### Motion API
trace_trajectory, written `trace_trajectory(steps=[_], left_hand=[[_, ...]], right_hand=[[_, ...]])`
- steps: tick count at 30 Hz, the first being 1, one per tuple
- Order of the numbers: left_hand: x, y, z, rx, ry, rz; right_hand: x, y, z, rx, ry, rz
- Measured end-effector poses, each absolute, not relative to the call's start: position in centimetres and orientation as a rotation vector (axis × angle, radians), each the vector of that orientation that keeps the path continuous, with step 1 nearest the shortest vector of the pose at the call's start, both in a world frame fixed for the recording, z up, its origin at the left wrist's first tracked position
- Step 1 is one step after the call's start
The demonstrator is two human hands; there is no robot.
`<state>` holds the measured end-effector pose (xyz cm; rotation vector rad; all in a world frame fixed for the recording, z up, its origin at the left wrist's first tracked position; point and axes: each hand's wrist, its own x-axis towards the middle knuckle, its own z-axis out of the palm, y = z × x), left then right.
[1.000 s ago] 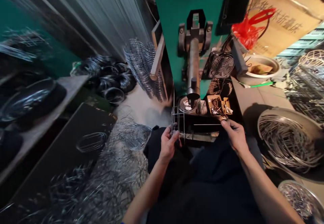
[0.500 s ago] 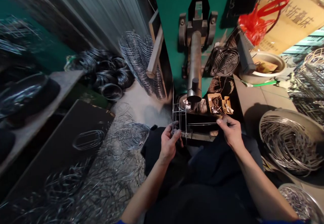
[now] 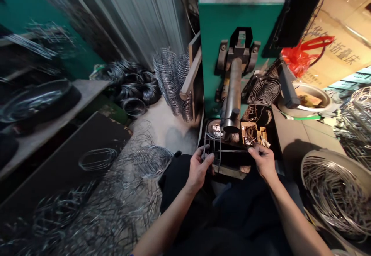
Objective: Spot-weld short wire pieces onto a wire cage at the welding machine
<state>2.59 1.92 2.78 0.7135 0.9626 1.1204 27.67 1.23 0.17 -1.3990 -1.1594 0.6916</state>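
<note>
My left hand is closed on a small wire frame of thin metal rods, held upright above my lap. My right hand pinches the end of a thin metal wire, which runs level across to the frame. Whether the wire touches the frame, I cannot tell. Just beyond both hands, the round steel arm of a green machine juts toward me. Below that arm sits a dark tray with small yellow boxes in it.
Bent wire pieces litter the floor at left, near a dark board. Stacked wire rings lean by a wooden bar. At right stands a basin of wire rings. A red bag hangs near a carton.
The view has tilted up, so the machine's switch panel now shows and everything sits lower in the picture. Both hands keep their hold, with the wire still level between them.
</note>
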Motion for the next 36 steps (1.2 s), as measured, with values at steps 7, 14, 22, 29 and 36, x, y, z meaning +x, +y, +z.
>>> trace_trajectory(steps=[7, 14, 22, 29, 36], left_hand=[[3.1, 3.1, 2.9, 0.718, 0.953, 1.146], [3.8, 3.9, 3.2, 0.719, 0.935, 1.162], [4.5, 4.5, 3.2, 0.711, 0.902, 1.155], [4.7, 5.0, 2.7, 0.744, 0.891, 1.169], [5.1, 5.5, 2.8, 0.768, 0.877, 1.162]], right_hand=[[28.3, 2.0, 0.1, -1.381, -1.155, 0.7], [29.0, 2.9, 0.4, -1.361, -1.149, 0.686], [29.5, 3.5, 0.4, -1.368, -1.133, 0.662], [29.7, 3.8, 0.5, -1.396, -1.156, 0.647], [30.3, 4.0, -0.1, -1.394, -1.132, 0.65]])
